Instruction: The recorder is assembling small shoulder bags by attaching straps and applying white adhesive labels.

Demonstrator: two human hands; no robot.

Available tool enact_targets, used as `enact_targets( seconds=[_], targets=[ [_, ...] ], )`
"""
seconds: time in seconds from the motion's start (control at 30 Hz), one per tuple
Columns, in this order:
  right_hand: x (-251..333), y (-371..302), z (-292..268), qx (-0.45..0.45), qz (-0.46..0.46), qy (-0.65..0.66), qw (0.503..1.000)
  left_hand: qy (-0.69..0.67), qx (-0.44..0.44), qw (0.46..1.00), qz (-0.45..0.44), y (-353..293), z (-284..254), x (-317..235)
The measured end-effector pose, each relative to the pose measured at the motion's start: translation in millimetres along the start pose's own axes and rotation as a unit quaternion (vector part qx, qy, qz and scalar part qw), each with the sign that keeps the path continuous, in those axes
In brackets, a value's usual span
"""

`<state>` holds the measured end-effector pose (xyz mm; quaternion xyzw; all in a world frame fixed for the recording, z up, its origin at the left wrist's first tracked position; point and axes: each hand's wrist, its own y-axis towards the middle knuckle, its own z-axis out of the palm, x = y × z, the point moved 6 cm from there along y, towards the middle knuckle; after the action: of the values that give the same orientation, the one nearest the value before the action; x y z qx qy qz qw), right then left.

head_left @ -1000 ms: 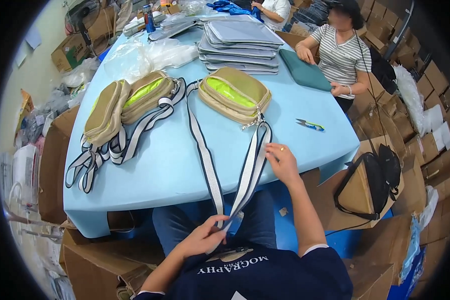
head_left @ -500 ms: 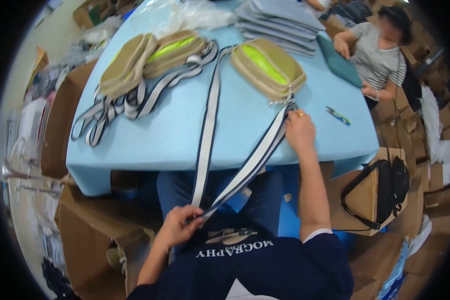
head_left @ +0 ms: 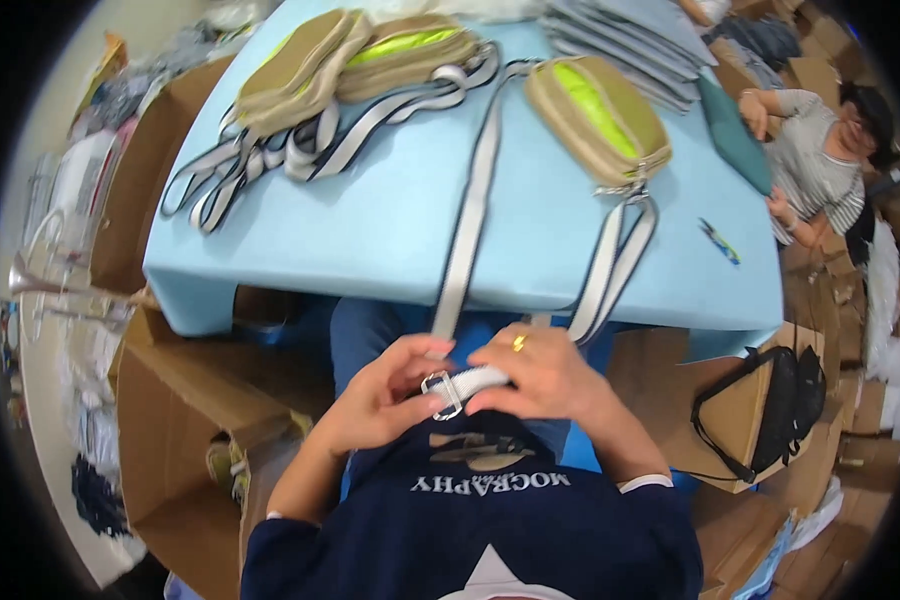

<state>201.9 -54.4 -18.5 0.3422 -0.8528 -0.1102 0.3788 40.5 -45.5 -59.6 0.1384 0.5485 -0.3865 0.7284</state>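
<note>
Over my lap, my left hand [head_left: 398, 390] pinches a silver metal slide buckle [head_left: 442, 395] threaded on a white strap with dark edges [head_left: 463, 240]. Close beside it, my right hand [head_left: 537, 372] grips the strap just right of the buckle. The strap runs up over the table edge to both ends of an olive and beige bag [head_left: 600, 120], whose zipped opening shows bright yellow-green inside. Near its lower right end, a metal clasp [head_left: 625, 187] joins strap and bag. Parts of the strap behind my fingers are hidden.
Two similar bags [head_left: 305, 75] with bunched straps lie on the blue table [head_left: 370, 235] at left. Grey folded pieces [head_left: 620, 45] are stacked at the back; snips [head_left: 718, 242] lie at right. Another person [head_left: 820, 150] handles a green piece. Open cardboard boxes [head_left: 195, 450] flank me.
My right hand has left the strap near the bag's clasp and come down beside my left hand. The buckle now shows between them. The whole view has shifted.
</note>
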Motion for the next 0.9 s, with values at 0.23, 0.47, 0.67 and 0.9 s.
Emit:
enact_targets(
  seconds=[0.23,0.47,0.67,0.9],
  targets=[
    [11,-3,14,0.047,0.003,0.022,0.999,0.042,-0.073,0.996,-0.019,11,-3,-4],
    [18,2,7,0.052,0.031,0.072,0.996,0.004,-0.044,0.997,0.068,15,9,-12],
    [31,0,-2,0.022,-0.026,-0.068,0.997,0.084,-0.03,0.996,0.026,9,7,-16],
    [30,-13,-20,-0.017,-0.003,-0.141,0.99,0.231,-0.1,0.965,0.075,-10,-21,-46]
  ],
)
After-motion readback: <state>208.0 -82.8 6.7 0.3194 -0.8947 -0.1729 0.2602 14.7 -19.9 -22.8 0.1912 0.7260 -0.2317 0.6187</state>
